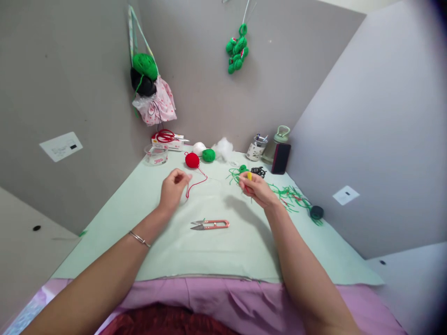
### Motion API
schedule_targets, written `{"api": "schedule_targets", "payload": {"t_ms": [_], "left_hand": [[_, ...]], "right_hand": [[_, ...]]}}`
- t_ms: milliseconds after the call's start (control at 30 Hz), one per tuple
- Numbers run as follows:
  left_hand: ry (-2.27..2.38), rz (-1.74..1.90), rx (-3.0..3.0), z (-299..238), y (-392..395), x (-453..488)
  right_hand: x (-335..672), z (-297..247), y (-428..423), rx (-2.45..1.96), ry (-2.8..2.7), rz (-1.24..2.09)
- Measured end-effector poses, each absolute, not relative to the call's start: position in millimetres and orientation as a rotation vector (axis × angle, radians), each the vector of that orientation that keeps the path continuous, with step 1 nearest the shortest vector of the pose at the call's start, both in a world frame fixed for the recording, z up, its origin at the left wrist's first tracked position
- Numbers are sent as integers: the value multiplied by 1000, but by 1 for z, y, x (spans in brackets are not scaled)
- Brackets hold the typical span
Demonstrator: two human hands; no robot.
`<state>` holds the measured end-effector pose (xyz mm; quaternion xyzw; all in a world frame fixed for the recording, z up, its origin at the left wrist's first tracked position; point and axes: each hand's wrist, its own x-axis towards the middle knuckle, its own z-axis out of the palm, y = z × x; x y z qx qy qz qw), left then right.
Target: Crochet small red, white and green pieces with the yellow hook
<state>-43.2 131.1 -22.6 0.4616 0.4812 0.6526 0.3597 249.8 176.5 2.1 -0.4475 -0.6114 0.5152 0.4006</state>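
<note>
My left hand point(172, 188) hovers over the pale green cloth point(216, 246), fingers pinched on a red yarn strand point(197, 183) that runs back to a red yarn ball point(192, 160). My right hand point(256, 190) is closed around a yellow-handled crochet hook point(249, 176), with a bit of red showing under the fingers. A pair of thread snips point(210, 224) with pink handles lies on the cloth between and just nearer than both hands.
A green ball point(208, 155), a white ball point(199, 148) and white stuffing point(223, 149) sit at the back. Green yarn scraps point(289, 194), a black clip point(258, 171), a cup of tools point(257, 148), a bottle point(277, 142) and a phone point(281, 158) are at right. A clear tub point(156, 155) stands at left.
</note>
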Motion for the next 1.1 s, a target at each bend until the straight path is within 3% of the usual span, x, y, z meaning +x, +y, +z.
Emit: {"api": "schedule_targets", "payload": {"t_ms": [167, 300, 600, 733, 1000, 1100], "left_hand": [[1084, 1315, 1406, -30, 115, -15], [991, 1102, 1457, -32, 112, -9], [1076, 1177, 1413, -32, 126, -27], [1090, 1168, 1417, -33, 124, -24], [1038, 1104, 1492, -31, 114, -13], [1079, 1167, 1489, -31, 118, -19]], "right_hand": [[206, 4, 149, -983, -1673, 1571], [206, 6, 149, -1019, -1717, 1556], [298, 13, 185, -1613, -1490, 807], [295, 11, 187, -1666, -1471, 590], [185, -10, 142, -1206, -2055, 971], [185, -11, 142, -1189, -2109, 962]]}}
